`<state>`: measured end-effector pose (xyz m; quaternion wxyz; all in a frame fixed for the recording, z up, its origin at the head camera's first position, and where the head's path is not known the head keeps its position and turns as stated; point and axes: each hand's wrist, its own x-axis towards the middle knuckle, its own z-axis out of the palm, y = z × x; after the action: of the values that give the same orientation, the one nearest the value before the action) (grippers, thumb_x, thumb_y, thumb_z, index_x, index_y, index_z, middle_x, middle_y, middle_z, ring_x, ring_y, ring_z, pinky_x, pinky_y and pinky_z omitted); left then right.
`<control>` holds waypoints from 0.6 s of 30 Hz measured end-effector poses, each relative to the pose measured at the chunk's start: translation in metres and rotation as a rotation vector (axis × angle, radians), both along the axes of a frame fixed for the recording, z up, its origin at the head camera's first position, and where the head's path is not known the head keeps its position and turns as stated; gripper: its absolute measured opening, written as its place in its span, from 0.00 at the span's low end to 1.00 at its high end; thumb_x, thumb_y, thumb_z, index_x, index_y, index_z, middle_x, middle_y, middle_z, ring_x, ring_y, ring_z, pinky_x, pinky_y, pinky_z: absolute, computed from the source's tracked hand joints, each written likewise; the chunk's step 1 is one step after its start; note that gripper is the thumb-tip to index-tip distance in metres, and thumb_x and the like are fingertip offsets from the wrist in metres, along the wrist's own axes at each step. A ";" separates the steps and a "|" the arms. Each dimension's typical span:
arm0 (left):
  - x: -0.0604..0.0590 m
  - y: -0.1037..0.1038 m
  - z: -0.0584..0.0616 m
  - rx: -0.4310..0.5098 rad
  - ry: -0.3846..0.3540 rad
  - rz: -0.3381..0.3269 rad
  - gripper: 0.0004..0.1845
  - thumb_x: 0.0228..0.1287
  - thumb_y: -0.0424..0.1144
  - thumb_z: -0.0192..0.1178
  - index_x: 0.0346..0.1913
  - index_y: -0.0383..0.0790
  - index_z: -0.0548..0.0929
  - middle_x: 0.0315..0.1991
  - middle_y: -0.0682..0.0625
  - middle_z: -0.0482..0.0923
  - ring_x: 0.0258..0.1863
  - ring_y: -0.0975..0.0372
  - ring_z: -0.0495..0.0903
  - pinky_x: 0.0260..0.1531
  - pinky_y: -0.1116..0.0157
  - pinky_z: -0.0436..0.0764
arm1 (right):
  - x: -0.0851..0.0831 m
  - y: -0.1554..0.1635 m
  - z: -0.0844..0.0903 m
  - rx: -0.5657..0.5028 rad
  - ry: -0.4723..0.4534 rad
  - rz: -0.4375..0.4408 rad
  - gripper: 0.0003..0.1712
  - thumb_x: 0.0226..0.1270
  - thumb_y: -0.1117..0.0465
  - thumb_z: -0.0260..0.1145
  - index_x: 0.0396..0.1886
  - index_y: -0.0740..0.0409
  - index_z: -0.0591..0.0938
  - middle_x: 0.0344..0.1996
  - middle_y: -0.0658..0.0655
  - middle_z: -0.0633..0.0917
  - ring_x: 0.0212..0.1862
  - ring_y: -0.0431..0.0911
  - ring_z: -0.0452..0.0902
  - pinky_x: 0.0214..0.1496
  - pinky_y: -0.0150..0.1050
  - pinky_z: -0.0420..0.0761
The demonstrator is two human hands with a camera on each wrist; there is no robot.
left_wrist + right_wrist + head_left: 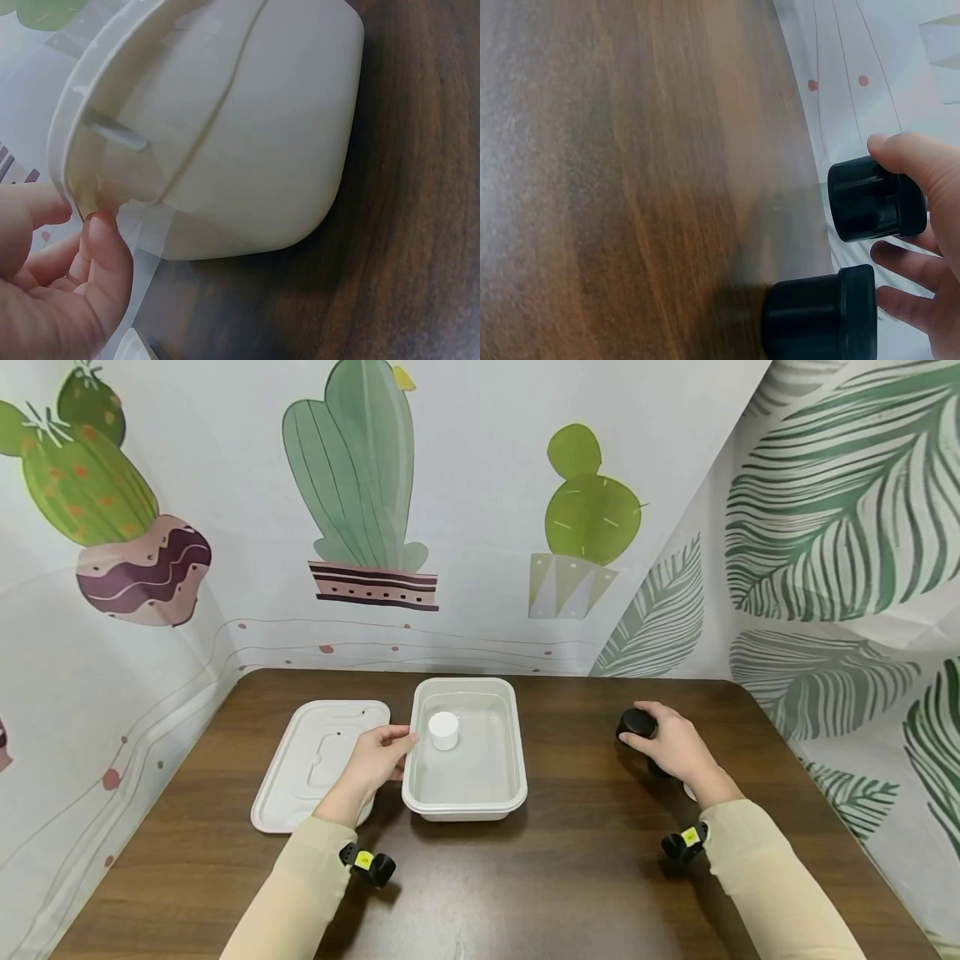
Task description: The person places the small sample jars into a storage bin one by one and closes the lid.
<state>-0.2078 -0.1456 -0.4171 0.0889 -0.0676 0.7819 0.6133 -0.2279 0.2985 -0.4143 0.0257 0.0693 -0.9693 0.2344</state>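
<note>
Pale sleeves (296, 889) foremost, our left hand (375, 760) pinches the tub (483, 768), our right hand (677, 746) a black jar (637, 722) we should hold upright.

two hands show, one left hand (377, 758) and one right hand (671, 742), with two cream sleeves (296, 889), two black wrist devices (381, 869) and two yellow labels (363, 860). there is one pale container (480, 777), one white lid (311, 756), one white jar (444, 732) and two black jars (817, 319), making three jars in all. one further white item (689, 792) is mostly hidden, its kind unclear. there is one table (585, 868), and three cacti (360, 468) are printed on the backdrop (480, 485).
</note>
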 end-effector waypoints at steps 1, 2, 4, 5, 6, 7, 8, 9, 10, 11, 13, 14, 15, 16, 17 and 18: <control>0.000 0.000 0.000 -0.001 0.001 0.001 0.24 0.67 0.43 0.57 0.60 0.31 0.72 0.41 0.42 0.79 0.27 0.66 0.78 0.26 0.67 0.81 | 0.000 0.000 0.000 -0.002 0.001 0.000 0.42 0.61 0.43 0.65 0.67 0.62 0.64 0.62 0.71 0.70 0.59 0.66 0.69 0.57 0.61 0.70; -0.001 0.000 -0.001 -0.001 0.002 0.003 0.24 0.67 0.42 0.57 0.60 0.31 0.72 0.41 0.42 0.79 0.27 0.66 0.78 0.26 0.68 0.81 | 0.001 -0.001 0.001 -0.004 0.001 0.000 0.42 0.61 0.44 0.65 0.67 0.62 0.65 0.62 0.71 0.70 0.59 0.66 0.69 0.57 0.61 0.71; -0.002 0.000 -0.002 -0.004 0.002 0.003 0.23 0.67 0.42 0.57 0.60 0.31 0.73 0.40 0.43 0.79 0.26 0.65 0.78 0.26 0.68 0.81 | 0.001 -0.002 0.001 -0.007 0.001 0.002 0.42 0.61 0.44 0.66 0.67 0.62 0.65 0.61 0.71 0.70 0.59 0.66 0.69 0.56 0.61 0.71; -0.002 -0.001 -0.003 -0.006 0.004 0.000 0.23 0.67 0.42 0.56 0.60 0.31 0.73 0.40 0.43 0.79 0.26 0.66 0.78 0.26 0.68 0.81 | 0.001 -0.003 0.002 -0.007 0.003 0.002 0.41 0.61 0.45 0.66 0.67 0.62 0.65 0.61 0.71 0.70 0.59 0.66 0.69 0.57 0.61 0.71; -0.002 -0.001 -0.004 -0.007 0.003 0.003 0.22 0.67 0.42 0.56 0.59 0.31 0.73 0.39 0.44 0.79 0.26 0.65 0.78 0.26 0.68 0.81 | 0.001 -0.003 0.002 -0.007 0.005 0.004 0.41 0.61 0.45 0.66 0.67 0.63 0.65 0.61 0.71 0.70 0.59 0.66 0.69 0.57 0.61 0.71; -0.002 0.000 -0.004 -0.007 0.002 0.006 0.22 0.67 0.42 0.56 0.59 0.32 0.74 0.39 0.44 0.79 0.26 0.65 0.78 0.26 0.68 0.81 | 0.001 -0.004 0.002 -0.008 0.007 0.005 0.41 0.61 0.45 0.66 0.67 0.63 0.65 0.61 0.71 0.70 0.59 0.66 0.69 0.57 0.61 0.71; -0.002 0.000 -0.004 -0.008 0.000 0.007 0.22 0.67 0.42 0.56 0.58 0.32 0.74 0.39 0.44 0.79 0.26 0.65 0.78 0.26 0.68 0.81 | 0.001 -0.004 0.002 -0.008 0.009 0.007 0.41 0.61 0.45 0.66 0.67 0.63 0.65 0.61 0.71 0.70 0.59 0.66 0.69 0.57 0.61 0.71; -0.002 0.000 -0.004 -0.008 -0.001 0.008 0.21 0.67 0.41 0.56 0.58 0.32 0.74 0.39 0.44 0.79 0.26 0.65 0.78 0.26 0.68 0.81 | 0.001 -0.005 0.002 -0.009 0.012 0.008 0.41 0.60 0.45 0.66 0.67 0.63 0.65 0.61 0.71 0.70 0.59 0.66 0.69 0.57 0.61 0.70; -0.002 0.000 -0.004 -0.007 -0.001 0.005 0.21 0.67 0.41 0.56 0.58 0.32 0.74 0.39 0.43 0.79 0.26 0.65 0.78 0.26 0.68 0.81 | 0.001 -0.005 0.002 -0.009 0.014 0.009 0.41 0.60 0.45 0.66 0.66 0.63 0.65 0.61 0.71 0.71 0.59 0.66 0.69 0.57 0.61 0.71; -0.002 0.000 -0.004 -0.005 -0.002 0.006 0.21 0.67 0.41 0.56 0.58 0.32 0.74 0.40 0.43 0.79 0.26 0.65 0.78 0.26 0.68 0.81 | 0.001 -0.006 0.002 -0.009 0.016 0.011 0.41 0.60 0.45 0.66 0.66 0.63 0.65 0.61 0.71 0.71 0.59 0.66 0.69 0.57 0.61 0.70; -0.002 -0.001 -0.004 0.003 -0.002 0.006 0.21 0.67 0.41 0.56 0.58 0.32 0.74 0.41 0.41 0.79 0.25 0.66 0.78 0.26 0.68 0.81 | 0.001 -0.007 0.002 -0.012 0.021 0.014 0.40 0.60 0.46 0.66 0.66 0.63 0.66 0.61 0.71 0.71 0.59 0.65 0.69 0.57 0.60 0.70; -0.002 -0.001 -0.004 0.006 -0.005 0.004 0.22 0.67 0.41 0.56 0.59 0.32 0.74 0.41 0.41 0.79 0.25 0.66 0.78 0.26 0.68 0.81 | 0.001 -0.008 0.003 -0.013 0.024 0.016 0.40 0.60 0.46 0.67 0.66 0.63 0.66 0.60 0.70 0.72 0.59 0.65 0.69 0.57 0.60 0.70; -0.002 -0.001 -0.004 0.010 -0.006 0.003 0.22 0.67 0.41 0.56 0.59 0.31 0.73 0.42 0.40 0.79 0.25 0.66 0.78 0.26 0.68 0.81 | 0.001 -0.008 0.003 -0.013 0.026 0.017 0.40 0.60 0.46 0.67 0.66 0.63 0.66 0.60 0.70 0.72 0.59 0.65 0.70 0.57 0.60 0.71; -0.002 -0.001 -0.004 0.011 -0.004 0.001 0.23 0.67 0.41 0.56 0.59 0.31 0.73 0.42 0.39 0.79 0.25 0.66 0.78 0.26 0.68 0.81 | 0.001 -0.009 0.003 -0.013 0.030 0.018 0.40 0.60 0.46 0.67 0.65 0.63 0.67 0.60 0.70 0.72 0.59 0.65 0.70 0.57 0.60 0.71; -0.002 -0.001 -0.004 0.012 -0.004 0.003 0.22 0.67 0.41 0.57 0.59 0.31 0.73 0.42 0.39 0.79 0.25 0.66 0.78 0.26 0.68 0.81 | 0.001 -0.009 0.003 -0.013 0.035 0.020 0.40 0.60 0.46 0.67 0.65 0.63 0.67 0.60 0.70 0.72 0.59 0.64 0.70 0.57 0.60 0.71; -0.002 -0.001 -0.004 0.010 -0.004 0.004 0.22 0.67 0.42 0.57 0.59 0.31 0.73 0.42 0.39 0.79 0.25 0.66 0.78 0.26 0.68 0.81 | 0.001 -0.010 0.003 -0.013 0.040 0.020 0.40 0.59 0.46 0.67 0.65 0.62 0.67 0.60 0.70 0.73 0.59 0.64 0.70 0.57 0.59 0.71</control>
<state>-0.2097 -0.1465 -0.4211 0.0896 -0.0698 0.7784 0.6174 -0.2266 0.2887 -0.4114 0.0432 0.0838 -0.9663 0.2396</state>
